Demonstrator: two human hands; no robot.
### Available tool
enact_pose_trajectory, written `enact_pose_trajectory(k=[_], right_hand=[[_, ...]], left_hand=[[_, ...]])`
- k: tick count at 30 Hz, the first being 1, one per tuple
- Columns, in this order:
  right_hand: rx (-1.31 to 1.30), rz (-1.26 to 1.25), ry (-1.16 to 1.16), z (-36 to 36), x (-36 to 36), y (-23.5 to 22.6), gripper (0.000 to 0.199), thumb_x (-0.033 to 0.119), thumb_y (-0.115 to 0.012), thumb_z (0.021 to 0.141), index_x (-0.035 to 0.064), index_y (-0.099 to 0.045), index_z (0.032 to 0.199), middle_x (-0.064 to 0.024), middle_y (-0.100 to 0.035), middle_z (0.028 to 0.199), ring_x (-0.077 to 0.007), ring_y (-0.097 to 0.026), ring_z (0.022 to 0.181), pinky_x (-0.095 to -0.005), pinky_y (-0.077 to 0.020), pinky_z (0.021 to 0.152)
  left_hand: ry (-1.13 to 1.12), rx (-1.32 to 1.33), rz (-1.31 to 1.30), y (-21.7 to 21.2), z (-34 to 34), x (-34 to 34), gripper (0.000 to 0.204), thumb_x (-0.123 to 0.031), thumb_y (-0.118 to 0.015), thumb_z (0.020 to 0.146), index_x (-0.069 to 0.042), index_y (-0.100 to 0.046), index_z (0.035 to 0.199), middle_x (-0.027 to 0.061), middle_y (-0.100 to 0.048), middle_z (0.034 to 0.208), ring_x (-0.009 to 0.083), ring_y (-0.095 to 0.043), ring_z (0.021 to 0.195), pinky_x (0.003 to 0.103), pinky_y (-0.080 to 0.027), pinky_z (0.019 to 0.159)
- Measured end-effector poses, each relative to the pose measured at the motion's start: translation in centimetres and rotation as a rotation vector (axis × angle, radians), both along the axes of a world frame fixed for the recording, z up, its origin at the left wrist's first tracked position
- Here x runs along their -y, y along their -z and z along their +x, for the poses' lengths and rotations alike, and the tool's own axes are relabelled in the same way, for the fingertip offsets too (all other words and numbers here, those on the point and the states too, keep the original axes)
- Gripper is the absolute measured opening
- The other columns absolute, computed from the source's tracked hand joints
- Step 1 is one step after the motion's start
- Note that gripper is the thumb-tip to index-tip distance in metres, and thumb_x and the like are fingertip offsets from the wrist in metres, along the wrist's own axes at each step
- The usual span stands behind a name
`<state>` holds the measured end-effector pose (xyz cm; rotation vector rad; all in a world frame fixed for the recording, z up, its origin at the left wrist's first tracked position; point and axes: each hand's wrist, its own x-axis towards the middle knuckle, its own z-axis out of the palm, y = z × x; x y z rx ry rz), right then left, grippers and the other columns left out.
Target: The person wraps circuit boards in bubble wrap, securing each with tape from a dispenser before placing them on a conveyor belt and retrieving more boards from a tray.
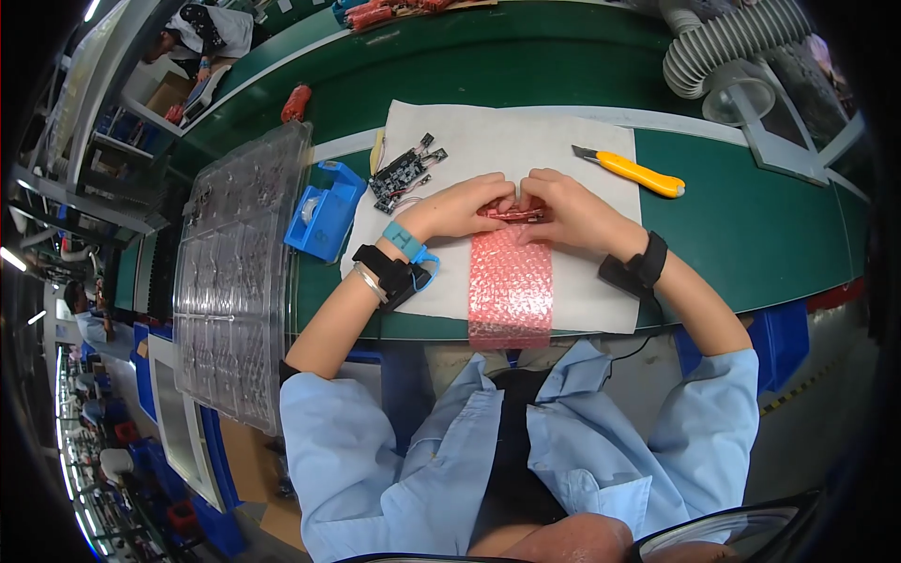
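A strip of pink bubble wrap [511, 286] runs toward me over a white sheet [526, 136] and hangs past the table's near edge. My left hand [472, 204] and my right hand [574, 212] meet at its far end. Their fingers are closed on a folded part of the wrap; anything inside the fold is hidden. Left of my left hand lies a black circuit board [402, 174] with short wires and small connectors. A utility knife [643, 174] with a yellow handle rests to the right, its blade out.
Beside the sheet on the left stands a blue tape dispenser [324, 214]. Farther left, clear plastic trays [235, 253] reach over the table edge. A red wrapped bundle [296, 103] sits behind them. A grey flexible duct [732, 47] hangs at the far right. Another person works at the far left.
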<state>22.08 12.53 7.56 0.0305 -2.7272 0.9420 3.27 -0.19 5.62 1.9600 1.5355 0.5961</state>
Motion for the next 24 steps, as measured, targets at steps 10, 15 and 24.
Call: enact_pose_trajectory(k=[10,15,24], right_hand=[[-0.179,0.178,-0.078,0.5,1.2,1.9,0.016,0.006,-0.069,0.077,-0.0015,-0.060,0.087,-0.0140,-0.058,0.086,-0.0300,-0.059,0.082,-0.0365,-0.0514,0.071],[-0.020,0.177,-0.099,1.1,0.6,0.8,0.020,0.006,-0.068,0.077,-0.0015,-0.063,0.095,-0.0141,-0.061,0.091,-0.0315,-0.061,0.083,-0.0375,-0.0515,0.075],[0.052,-0.025,0.106,1.2,0.4,0.7,0.021,0.011,-0.071,0.079,-0.0014,-0.071,0.096,-0.0157,-0.066,0.095,-0.0301,-0.064,0.084,-0.0349,-0.0523,0.078]], left_hand=[[0.043,-0.066,0.016,-1.1,1.0,1.3,0.026,-0.020,-0.068,0.086,-0.004,-0.049,0.092,0.0092,-0.046,0.088,0.0240,-0.048,0.081,0.032,-0.042,0.074],[-0.171,0.099,-0.024,-0.9,1.8,2.3,0.020,-0.014,-0.065,0.085,-0.003,-0.052,0.095,0.0097,-0.050,0.088,0.0256,-0.051,0.085,0.034,-0.044,0.078],[-0.162,-0.009,0.028,-0.8,1.8,2.5,0.022,-0.011,-0.063,0.086,0.000,-0.057,0.104,0.0104,-0.053,0.090,0.0227,-0.053,0.081,0.032,-0.046,0.075]])
